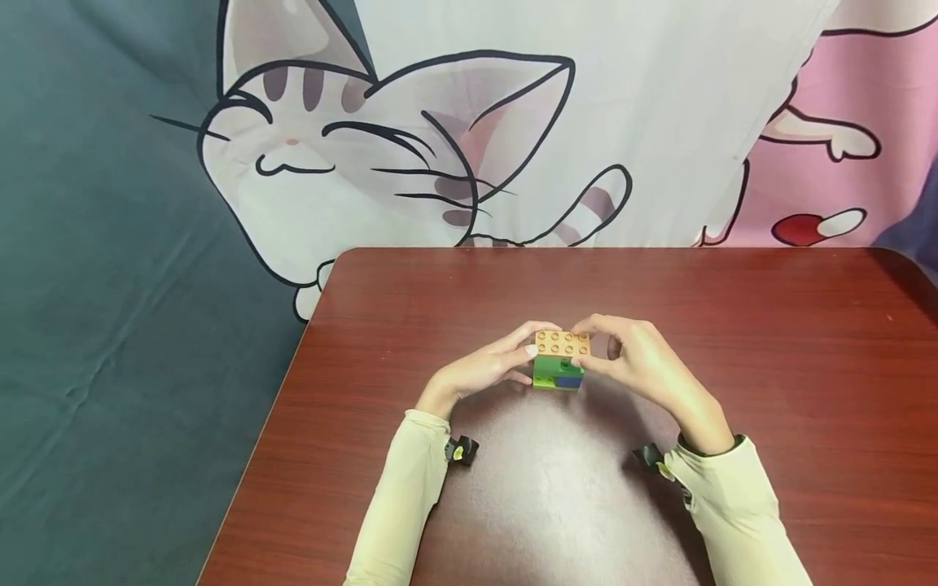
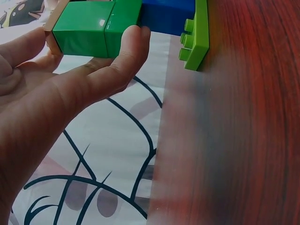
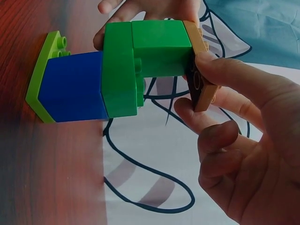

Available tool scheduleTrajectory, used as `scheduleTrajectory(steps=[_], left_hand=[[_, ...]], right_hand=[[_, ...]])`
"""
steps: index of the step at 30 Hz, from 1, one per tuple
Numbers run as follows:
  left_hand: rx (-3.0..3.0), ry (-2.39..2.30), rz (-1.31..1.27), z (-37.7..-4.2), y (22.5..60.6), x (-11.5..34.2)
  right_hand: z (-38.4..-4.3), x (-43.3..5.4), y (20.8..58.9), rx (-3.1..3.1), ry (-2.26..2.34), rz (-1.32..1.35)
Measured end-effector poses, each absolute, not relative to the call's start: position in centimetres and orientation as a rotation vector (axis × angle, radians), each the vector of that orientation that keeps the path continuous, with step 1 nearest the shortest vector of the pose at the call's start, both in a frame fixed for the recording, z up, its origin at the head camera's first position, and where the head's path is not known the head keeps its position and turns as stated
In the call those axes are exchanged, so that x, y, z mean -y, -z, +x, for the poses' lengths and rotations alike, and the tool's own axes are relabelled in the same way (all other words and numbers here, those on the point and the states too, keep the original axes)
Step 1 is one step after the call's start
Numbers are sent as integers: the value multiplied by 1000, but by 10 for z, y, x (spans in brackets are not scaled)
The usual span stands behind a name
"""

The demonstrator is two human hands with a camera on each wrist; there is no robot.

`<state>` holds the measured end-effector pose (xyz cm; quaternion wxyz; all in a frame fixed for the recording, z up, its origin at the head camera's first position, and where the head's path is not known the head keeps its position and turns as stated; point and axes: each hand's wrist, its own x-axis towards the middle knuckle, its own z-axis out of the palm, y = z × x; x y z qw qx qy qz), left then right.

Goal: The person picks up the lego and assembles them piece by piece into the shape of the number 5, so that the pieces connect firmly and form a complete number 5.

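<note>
A small stack of toy building bricks stands upright on the table between both hands. A lime green plate (image 3: 38,84) forms its base, with a blue brick (image 3: 72,86) above it. On that sits a wider green brick (image 3: 119,93), then a smaller green brick (image 3: 161,40). An orange-tan studded plate (image 1: 562,346) tops the stack and juts out past the small green brick on the right. My left hand (image 1: 479,370) holds the stack's left side, fingers against the green bricks and thumb at the top plate. My right hand (image 1: 633,358) pinches the overhanging end of the top plate between thumb and fingers.
The reddish-brown wooden table (image 1: 769,342) extends around the stack. Behind its far edge hangs a white curtain (image 1: 696,106) with a cartoon cat, and a grey-green cloth (image 1: 110,366) hangs at the left. Each wrist wears a small black camera (image 1: 463,450).
</note>
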<state>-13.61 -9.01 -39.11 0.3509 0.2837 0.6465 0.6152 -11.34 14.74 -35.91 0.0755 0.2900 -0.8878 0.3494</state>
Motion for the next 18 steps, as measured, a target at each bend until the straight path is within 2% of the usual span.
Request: scheduleTrajectory(steps=[18], left_hand=[[-1711, -1589, 713, -134, 390, 89]], right_hand=[[-114, -151, 362, 2647, -1117, 863]])
